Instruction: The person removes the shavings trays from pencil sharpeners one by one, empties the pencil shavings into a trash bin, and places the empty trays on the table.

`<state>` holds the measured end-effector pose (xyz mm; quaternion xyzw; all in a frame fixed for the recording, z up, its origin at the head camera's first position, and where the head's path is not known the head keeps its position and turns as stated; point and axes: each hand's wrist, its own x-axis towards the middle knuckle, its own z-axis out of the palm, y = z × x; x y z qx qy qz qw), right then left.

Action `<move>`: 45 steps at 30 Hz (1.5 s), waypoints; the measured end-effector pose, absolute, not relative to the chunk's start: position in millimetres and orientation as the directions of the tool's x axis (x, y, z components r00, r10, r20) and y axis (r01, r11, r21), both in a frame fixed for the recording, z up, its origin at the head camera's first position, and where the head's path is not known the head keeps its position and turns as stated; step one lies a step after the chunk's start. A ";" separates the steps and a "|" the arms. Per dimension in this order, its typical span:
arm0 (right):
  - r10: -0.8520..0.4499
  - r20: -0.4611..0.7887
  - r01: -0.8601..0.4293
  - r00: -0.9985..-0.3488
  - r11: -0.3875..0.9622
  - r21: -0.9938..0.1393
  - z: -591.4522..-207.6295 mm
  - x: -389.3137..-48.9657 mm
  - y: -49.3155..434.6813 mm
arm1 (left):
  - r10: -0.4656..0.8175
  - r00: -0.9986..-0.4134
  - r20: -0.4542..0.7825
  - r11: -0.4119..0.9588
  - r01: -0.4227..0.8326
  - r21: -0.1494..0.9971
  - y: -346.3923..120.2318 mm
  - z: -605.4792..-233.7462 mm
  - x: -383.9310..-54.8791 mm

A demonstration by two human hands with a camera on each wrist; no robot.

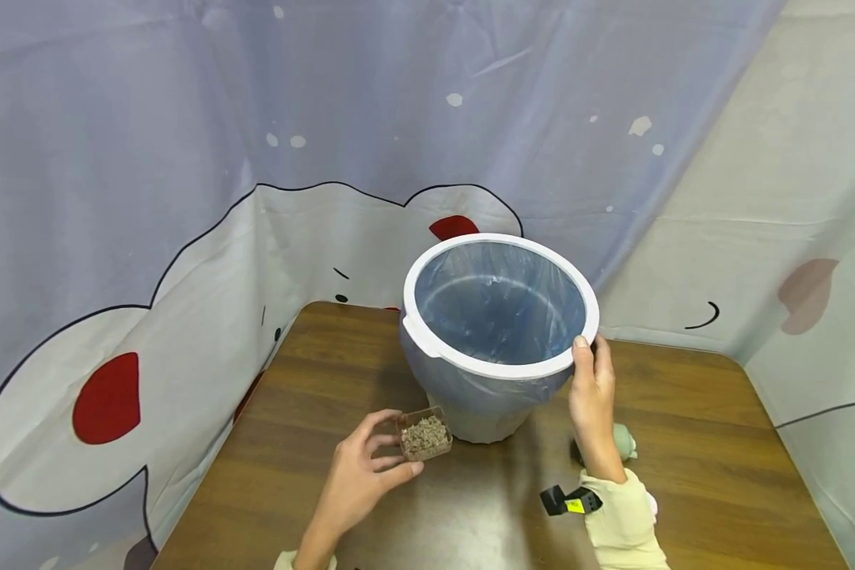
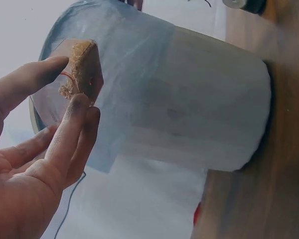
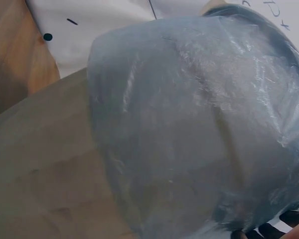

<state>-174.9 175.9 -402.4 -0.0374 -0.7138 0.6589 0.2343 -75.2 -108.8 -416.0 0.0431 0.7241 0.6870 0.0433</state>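
My left hand [image 1: 359, 475] pinches a small clear plastic box [image 1: 424, 435] between thumb and fingers, in front of the bin and to its left. Loose beige-brown shavings lie inside the box; in the left wrist view they are heaped along one side of the box [image 2: 84, 69]. My right hand [image 1: 593, 396] grips the white rim of a trash bin [image 1: 502, 370], thumb on top and fingers around the outside. A bluish see-through bag [image 3: 189, 114] lines the bin and hangs over its outer wall. The bin stands tilted on the table.
Beneath everything is a brown wooden table [image 1: 328, 372]. A small green object [image 1: 623, 442] lies partly hidden behind my right wrist, which wears a black camera [image 1: 570, 500]. A printed curtain [image 1: 328, 237] hangs behind and beside the table.
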 end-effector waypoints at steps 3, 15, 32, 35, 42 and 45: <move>0.401 0.301 -0.286 -0.865 0.097 -0.953 -404.2 -175.2 172.7 | 0.128 -0.992 0.020 0.017 0.022 1.000 -109.0 -413.7 -78.7; 0.511 0.337 -0.339 -0.791 0.093 -0.936 -412.9 -179.9 167.6 | 0.128 -0.991 0.037 -0.003 0.037 0.999 -110.1 -404.5 -85.0; 0.545 0.299 -0.345 -0.783 0.018 -0.938 -412.3 -181.3 168.0 | 0.120 -0.985 0.121 -0.023 0.119 0.993 -116.3 -397.2 -87.9; 0.538 0.278 -0.326 -0.796 0.006 -0.945 -412.2 -180.9 169.0 | 0.125 -0.984 0.128 -0.023 0.126 0.992 -116.9 -396.6 -89.3; 0.536 0.255 -0.290 -0.805 0.020 -0.957 -409.7 -177.3 168.9 | 0.147 -0.983 0.113 -0.012 0.113 0.994 -117.6 -391.4 -91.4; 0.531 0.259 -0.290 -0.807 0.026 -0.957 -409.5 -177.7 169.6 | 0.146 -0.983 0.114 -0.009 0.114 0.993 -118.1 -388.2 -92.0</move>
